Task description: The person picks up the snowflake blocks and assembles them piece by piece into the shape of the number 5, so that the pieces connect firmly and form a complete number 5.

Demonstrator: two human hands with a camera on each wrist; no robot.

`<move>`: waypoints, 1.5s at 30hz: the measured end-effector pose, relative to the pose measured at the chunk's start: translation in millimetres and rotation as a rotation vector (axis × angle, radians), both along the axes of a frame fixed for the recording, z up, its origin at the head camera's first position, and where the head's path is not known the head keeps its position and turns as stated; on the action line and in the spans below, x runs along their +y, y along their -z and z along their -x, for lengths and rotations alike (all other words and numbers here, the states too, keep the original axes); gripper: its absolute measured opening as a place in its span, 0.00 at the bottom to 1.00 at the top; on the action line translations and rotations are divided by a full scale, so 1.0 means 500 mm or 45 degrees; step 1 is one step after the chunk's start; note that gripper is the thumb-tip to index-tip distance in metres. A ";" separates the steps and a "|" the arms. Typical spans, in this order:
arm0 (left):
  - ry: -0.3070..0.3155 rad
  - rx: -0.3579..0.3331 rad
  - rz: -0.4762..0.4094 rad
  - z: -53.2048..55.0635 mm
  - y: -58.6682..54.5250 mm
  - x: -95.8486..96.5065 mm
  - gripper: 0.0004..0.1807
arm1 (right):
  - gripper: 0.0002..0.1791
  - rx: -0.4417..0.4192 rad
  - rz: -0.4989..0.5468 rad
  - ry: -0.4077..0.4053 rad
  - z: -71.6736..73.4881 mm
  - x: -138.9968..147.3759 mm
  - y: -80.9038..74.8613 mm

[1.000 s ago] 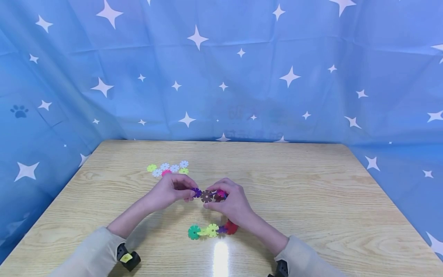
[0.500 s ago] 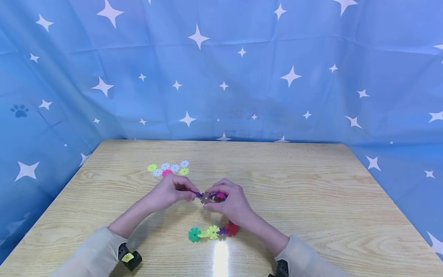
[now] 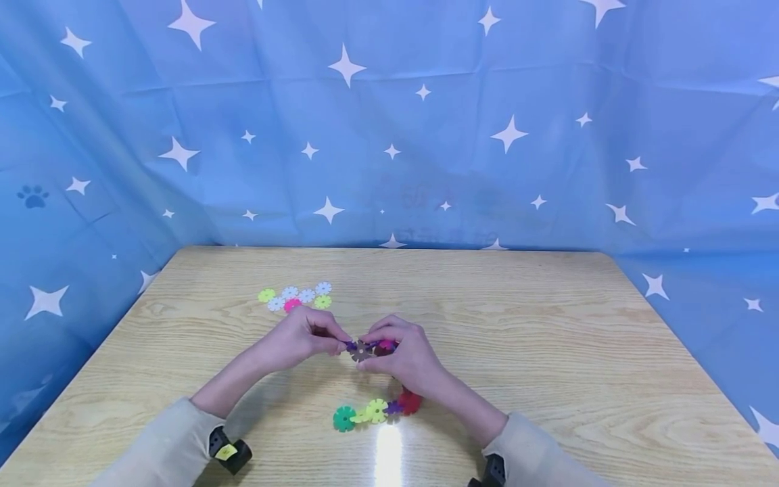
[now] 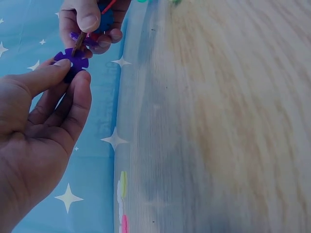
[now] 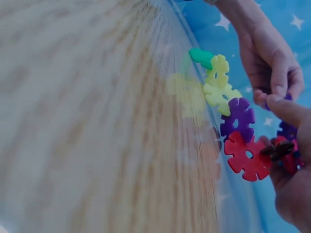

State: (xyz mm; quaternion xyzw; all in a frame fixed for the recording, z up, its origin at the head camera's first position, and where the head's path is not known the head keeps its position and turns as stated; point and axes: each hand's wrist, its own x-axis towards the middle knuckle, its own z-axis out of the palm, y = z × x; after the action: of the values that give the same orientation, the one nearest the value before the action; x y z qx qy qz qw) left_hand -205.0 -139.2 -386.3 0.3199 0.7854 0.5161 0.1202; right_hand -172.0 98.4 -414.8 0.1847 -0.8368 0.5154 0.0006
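My left hand (image 3: 301,339) pinches a purple notched snowflake disc (image 4: 77,62) between thumb and fingers. Its edge meets a brown disc (image 3: 361,351), which my right hand (image 3: 404,350) holds by thumb and fingers. In the left wrist view, the two discs cross at an angle at their slots. From the right hand trails a chain of linked discs: a red one (image 5: 245,162), a purple one (image 5: 238,115), two yellow ones (image 5: 217,73) and a green one (image 5: 200,57) at the end. Pink and blue discs sit partly hidden within the right hand.
Several loose white, yellow and pink discs (image 3: 292,305) lie flat on the wooden table (image 3: 517,325), beyond the left hand. A blue star-printed curtain (image 3: 426,135) hangs behind the table. Bright glare (image 3: 388,453) marks the tabletop near the front.
The purple disc in my left hand has turned from face-on to nearly edge-on against the brown disc. The chain's green end has shifted slightly toward the front; the right hand barely moved.
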 end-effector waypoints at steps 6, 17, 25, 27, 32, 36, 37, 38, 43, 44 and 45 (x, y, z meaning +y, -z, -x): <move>0.022 0.011 -0.001 -0.001 0.006 0.003 0.06 | 0.20 0.004 -0.030 -0.035 0.003 0.004 -0.002; -0.097 -0.130 -0.053 -0.023 0.018 -0.007 0.03 | 0.22 -0.025 -0.077 -0.103 0.002 0.008 -0.006; -0.169 -0.139 -0.088 -0.026 0.024 -0.001 0.02 | 0.14 0.155 0.003 -0.077 0.000 0.004 -0.008; -0.175 -0.146 -0.089 -0.027 0.022 0.001 0.02 | 0.12 0.178 0.008 -0.066 -0.001 0.002 -0.011; -0.171 -0.164 -0.095 -0.030 0.019 0.008 0.03 | 0.08 0.190 0.034 -0.070 -0.004 -0.005 -0.013; -0.170 -0.163 -0.090 -0.030 0.022 0.012 0.03 | 0.06 0.257 0.037 -0.102 -0.003 -0.008 -0.012; -0.168 -0.165 -0.089 -0.029 0.022 0.013 0.03 | 0.05 0.274 0.035 -0.108 -0.002 -0.008 -0.012; -0.168 -0.166 -0.084 -0.029 0.022 0.012 0.03 | 0.06 0.294 0.029 -0.111 -0.002 -0.008 -0.012; -0.178 -0.130 -0.030 -0.023 0.027 0.003 0.06 | 0.06 0.345 0.009 -0.111 0.000 -0.006 -0.008; -0.183 -0.115 -0.022 -0.020 0.028 -0.001 0.06 | 0.06 0.348 0.006 -0.108 0.000 -0.006 -0.007; -0.196 -0.102 -0.012 -0.017 0.029 -0.006 0.07 | 0.06 0.346 0.003 -0.103 0.001 -0.006 -0.006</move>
State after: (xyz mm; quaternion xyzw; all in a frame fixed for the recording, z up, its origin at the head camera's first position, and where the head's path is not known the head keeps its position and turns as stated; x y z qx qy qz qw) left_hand -196.6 -142.3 -400.8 0.2382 0.7999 0.5398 0.1098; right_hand -172.3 95.2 -411.6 0.2863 -0.8203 0.4863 0.0935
